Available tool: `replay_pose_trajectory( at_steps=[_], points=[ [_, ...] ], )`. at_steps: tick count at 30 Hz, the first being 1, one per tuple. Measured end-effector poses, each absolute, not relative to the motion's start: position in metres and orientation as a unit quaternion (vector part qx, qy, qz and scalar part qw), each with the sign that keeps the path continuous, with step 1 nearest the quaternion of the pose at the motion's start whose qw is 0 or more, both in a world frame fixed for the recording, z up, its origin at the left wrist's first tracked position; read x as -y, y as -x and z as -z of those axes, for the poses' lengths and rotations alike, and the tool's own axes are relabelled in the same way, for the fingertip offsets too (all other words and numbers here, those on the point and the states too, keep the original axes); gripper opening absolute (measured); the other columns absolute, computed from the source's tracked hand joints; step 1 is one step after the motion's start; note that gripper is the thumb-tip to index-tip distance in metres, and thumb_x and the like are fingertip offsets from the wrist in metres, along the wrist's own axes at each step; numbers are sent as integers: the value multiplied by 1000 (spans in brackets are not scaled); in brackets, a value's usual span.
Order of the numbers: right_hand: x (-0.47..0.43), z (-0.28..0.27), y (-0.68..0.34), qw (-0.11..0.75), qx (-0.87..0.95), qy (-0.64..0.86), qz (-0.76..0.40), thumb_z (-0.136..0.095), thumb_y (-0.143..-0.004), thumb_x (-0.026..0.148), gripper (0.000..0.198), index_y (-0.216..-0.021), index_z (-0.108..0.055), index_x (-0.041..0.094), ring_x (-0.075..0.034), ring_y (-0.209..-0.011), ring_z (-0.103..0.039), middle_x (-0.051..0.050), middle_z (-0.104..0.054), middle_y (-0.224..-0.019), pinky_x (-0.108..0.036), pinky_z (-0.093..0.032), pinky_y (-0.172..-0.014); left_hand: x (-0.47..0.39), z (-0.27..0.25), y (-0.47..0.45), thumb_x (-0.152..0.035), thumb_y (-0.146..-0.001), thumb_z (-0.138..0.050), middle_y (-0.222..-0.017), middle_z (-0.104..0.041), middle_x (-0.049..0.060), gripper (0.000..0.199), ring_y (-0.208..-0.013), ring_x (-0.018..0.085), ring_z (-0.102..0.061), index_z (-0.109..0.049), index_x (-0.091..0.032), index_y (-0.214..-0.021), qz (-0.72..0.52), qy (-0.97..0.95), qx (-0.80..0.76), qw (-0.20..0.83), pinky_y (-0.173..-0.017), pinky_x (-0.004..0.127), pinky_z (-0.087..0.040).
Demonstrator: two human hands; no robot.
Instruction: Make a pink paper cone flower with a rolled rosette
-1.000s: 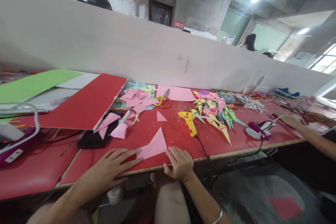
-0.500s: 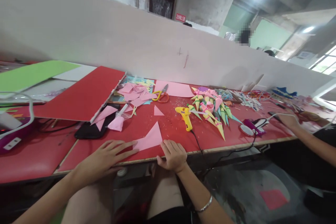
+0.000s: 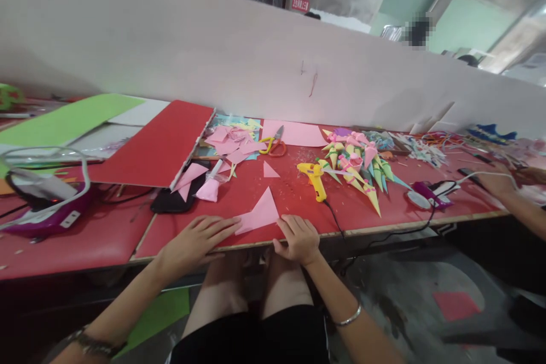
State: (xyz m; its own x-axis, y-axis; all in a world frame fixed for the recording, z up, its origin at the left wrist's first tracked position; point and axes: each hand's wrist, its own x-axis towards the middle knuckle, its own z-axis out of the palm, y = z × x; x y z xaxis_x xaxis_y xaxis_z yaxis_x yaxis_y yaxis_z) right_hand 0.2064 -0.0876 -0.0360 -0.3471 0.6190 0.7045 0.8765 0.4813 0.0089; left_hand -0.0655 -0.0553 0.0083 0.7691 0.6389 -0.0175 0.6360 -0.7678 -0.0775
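At the near edge of the red table (image 3: 294, 196), left hand (image 3: 198, 239) lies with fingers outstretched, tips on the left end of the pink paper piece (image 3: 261, 211). Right hand (image 3: 301, 238), fingers bent, touches its right corner; cannot tell whether it pinches. Beyond: small pink triangle (image 3: 270, 170). Right of that: yellow glue gun (image 3: 316, 183), then pastel paper cones (image 3: 372, 198). Farther back: scissors (image 3: 277, 148).
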Motion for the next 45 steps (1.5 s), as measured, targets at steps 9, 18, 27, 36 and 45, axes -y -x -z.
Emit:
replay_pose_trajectory(
  at_steps=[9, 18, 27, 36, 45],
  points=[
    [96, 17, -205, 318, 786, 524, 79, -47, -77, 30, 27, -96, -62, 17, -21, -89, -52, -8, -62, -96, -32, -38, -77, 72, -8, 55, -39, -83, -48, -97, -67, 1, 26, -89, 17, -57, -60, -26, -101, 152, 928, 327, 94, -90, 32, -30],
    [101, -21, -170, 405, 789, 461, 21, -52, -78, 23, 23, -99, -60, 25, -18, -98, -51, -4, -59, -103, -39, -23, -101, 85, -27, 24, -25, -88, -43, -67, -68, -4, 22, -62, 11, -58, -62, -24, -77, 329, 862, 380, 57, -83, 33, -28],
    [81, -59, -151, 478, 779, 405, 33, -52, -79, 18, 9, -80, -58, 25, -11, -79, -57, 4, -64, -79, -36, -17, -102, 75, -67, 7, -21, -86, -44, -58, -61, -5, 21, -53, 9, -52, -55, -19, -68, 362, 854, 369, 54, -77, 28, -36],
    [64, -63, -149, 483, 786, 386, 13, -50, -77, 19, 7, -71, -52, 22, -9, -69, -54, 6, -62, -69, -33, -20, -96, 74, -79, 0, -17, -85, -43, -49, -53, -5, 29, -48, 9, -43, -47, -19, -56, 375, 849, 357, 109, -66, 27, -37],
    [46, -59, -189, 487, 751, 442, 64, -48, -76, 15, 12, -68, -54, 22, -13, -70, -54, 3, -62, -69, -37, -21, -93, 77, -103, 25, -11, -81, -46, -56, -64, -4, 17, -50, 10, -51, -54, -19, -68, 412, 845, 295, 170, -62, 27, -39]
  ],
)
